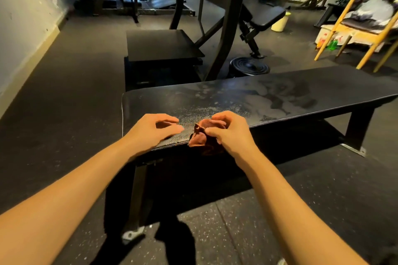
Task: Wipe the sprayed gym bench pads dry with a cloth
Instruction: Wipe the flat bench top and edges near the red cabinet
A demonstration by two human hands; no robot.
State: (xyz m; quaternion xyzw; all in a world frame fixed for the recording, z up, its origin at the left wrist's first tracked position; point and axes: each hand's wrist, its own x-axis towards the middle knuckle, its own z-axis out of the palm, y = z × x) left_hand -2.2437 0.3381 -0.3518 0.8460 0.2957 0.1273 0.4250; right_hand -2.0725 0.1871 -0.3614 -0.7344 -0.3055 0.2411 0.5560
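A long black flat bench pad (pixel 269 92) runs from the centre to the right edge, with wet streaks and pale spray patches across its top. My right hand (pixel 230 133) grips a bunched reddish-brown cloth (pixel 199 135) at the pad's near edge. Just left of the cloth, my left hand (pixel 155 131) hovers over the pad's near left corner with loosely curled fingers, holding nothing.
A black platform box (pixel 161 46) and a weight plate (pixel 247 66) stand behind the bench, beside a slanted machine frame (pixel 228 21). An adjustable bench (pixel 267 16) and a yellow wooden chair (pixel 355 30) are at the back right. A wall (pixel 25 17) runs along the left.
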